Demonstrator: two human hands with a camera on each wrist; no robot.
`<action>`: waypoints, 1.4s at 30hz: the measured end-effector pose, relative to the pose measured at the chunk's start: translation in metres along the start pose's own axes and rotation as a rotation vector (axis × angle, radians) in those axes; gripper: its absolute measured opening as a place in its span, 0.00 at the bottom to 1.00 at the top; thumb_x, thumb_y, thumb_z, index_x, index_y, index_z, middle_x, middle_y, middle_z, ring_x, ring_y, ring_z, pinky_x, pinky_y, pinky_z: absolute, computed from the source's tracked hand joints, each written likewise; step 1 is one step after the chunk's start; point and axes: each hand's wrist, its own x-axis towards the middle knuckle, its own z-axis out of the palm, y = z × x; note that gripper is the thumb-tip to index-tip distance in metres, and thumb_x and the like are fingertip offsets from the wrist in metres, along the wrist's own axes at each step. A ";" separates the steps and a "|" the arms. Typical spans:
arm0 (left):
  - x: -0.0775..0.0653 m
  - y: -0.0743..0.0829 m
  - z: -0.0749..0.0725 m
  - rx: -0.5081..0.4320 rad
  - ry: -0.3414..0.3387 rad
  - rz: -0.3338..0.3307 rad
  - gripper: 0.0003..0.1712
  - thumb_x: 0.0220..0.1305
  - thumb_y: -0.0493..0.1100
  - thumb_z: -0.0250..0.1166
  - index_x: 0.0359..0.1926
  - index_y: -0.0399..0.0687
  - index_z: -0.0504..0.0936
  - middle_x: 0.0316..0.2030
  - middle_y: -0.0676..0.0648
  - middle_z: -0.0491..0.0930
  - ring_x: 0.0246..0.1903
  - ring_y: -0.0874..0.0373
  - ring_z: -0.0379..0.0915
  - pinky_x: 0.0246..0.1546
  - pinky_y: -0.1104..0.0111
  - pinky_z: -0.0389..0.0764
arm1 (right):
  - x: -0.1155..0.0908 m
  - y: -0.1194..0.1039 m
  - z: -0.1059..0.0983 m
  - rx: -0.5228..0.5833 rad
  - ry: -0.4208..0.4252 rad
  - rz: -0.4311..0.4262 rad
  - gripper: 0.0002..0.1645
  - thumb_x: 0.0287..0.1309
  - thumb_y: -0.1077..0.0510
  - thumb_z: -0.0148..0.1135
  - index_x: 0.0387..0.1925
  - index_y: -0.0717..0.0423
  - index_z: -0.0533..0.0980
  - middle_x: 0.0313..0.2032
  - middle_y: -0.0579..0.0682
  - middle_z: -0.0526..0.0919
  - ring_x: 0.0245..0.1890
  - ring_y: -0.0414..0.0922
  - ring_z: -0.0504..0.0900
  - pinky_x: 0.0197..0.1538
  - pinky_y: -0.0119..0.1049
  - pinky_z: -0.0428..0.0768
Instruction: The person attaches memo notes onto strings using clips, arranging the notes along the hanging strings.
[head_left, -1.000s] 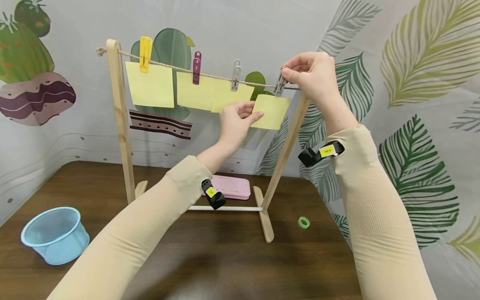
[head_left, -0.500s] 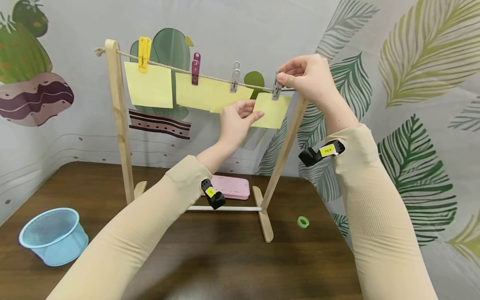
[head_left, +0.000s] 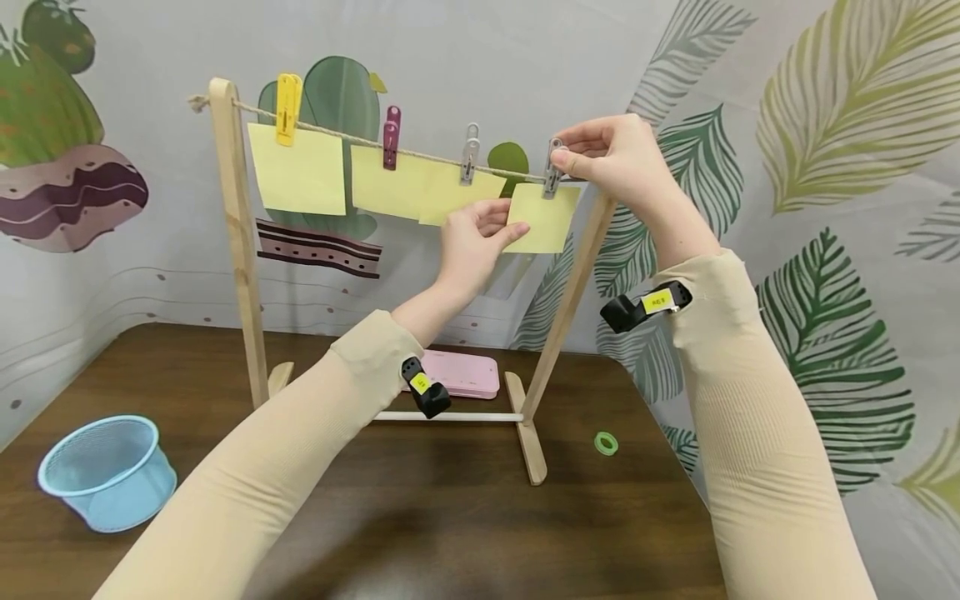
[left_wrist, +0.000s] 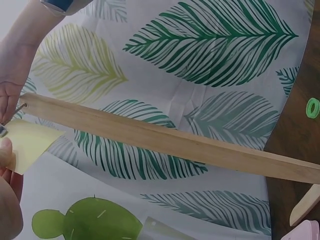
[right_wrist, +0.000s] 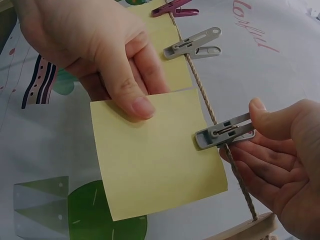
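My left hand (head_left: 474,242) pinches the left edge of a yellow sticky note (head_left: 543,221) between thumb and fingers, just below the rope. With thumb and fingers my right hand (head_left: 618,158) holds a grey clothespin (head_left: 552,171) by its upper end. In the right wrist view the clothespin's lower end lies over the sticky note's (right_wrist: 160,165) top edge at the rope (right_wrist: 202,90). Further left along the rope hang more yellow notes (head_left: 297,171), under a yellow clothespin (head_left: 288,108), a purple clothespin (head_left: 392,137) and another grey clothespin (head_left: 470,154).
A wooden stand's right post (head_left: 566,308) and left post (head_left: 240,233) carry the rope. Below are a pink case (head_left: 461,375), a white crossbar (head_left: 450,416) and a green tape ring (head_left: 606,443). A blue mesh basket (head_left: 108,475) stands on the table's left side.
The right hand has brought the grey clothespin slightly down and left, so that it now overlaps the sticky note's top edge. The note has risen slightly in the left hand.
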 end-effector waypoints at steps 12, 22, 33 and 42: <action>-0.001 -0.003 -0.004 -0.005 0.001 -0.011 0.19 0.58 0.36 0.71 0.50 0.31 0.82 0.42 0.34 0.85 0.44 0.47 0.84 0.45 0.68 0.83 | -0.002 0.000 0.002 -0.015 -0.002 -0.003 0.28 0.62 0.49 0.64 0.60 0.58 0.76 0.55 0.56 0.83 0.50 0.37 0.83 0.56 0.33 0.79; -0.005 -0.008 -0.013 0.018 -0.006 0.006 0.18 0.59 0.38 0.71 0.49 0.33 0.83 0.42 0.36 0.86 0.44 0.49 0.84 0.47 0.69 0.82 | -0.002 0.004 0.010 -0.024 0.123 -0.042 0.27 0.63 0.46 0.62 0.60 0.52 0.76 0.55 0.57 0.83 0.50 0.41 0.84 0.54 0.33 0.80; -0.015 -0.019 -0.031 -0.016 0.005 0.023 0.15 0.61 0.38 0.69 0.47 0.34 0.84 0.41 0.37 0.86 0.38 0.52 0.86 0.45 0.71 0.82 | -0.004 0.007 0.024 0.206 0.325 -0.188 0.24 0.61 0.54 0.66 0.57 0.58 0.78 0.52 0.55 0.84 0.47 0.36 0.84 0.54 0.29 0.78; -0.033 -0.025 -0.050 -0.035 0.026 0.003 0.12 0.64 0.39 0.67 0.44 0.34 0.85 0.36 0.36 0.87 0.28 0.69 0.82 0.34 0.73 0.81 | -0.016 0.010 0.046 0.476 0.614 -0.388 0.03 0.58 0.66 0.64 0.32 0.56 0.82 0.30 0.43 0.85 0.32 0.38 0.83 0.40 0.27 0.79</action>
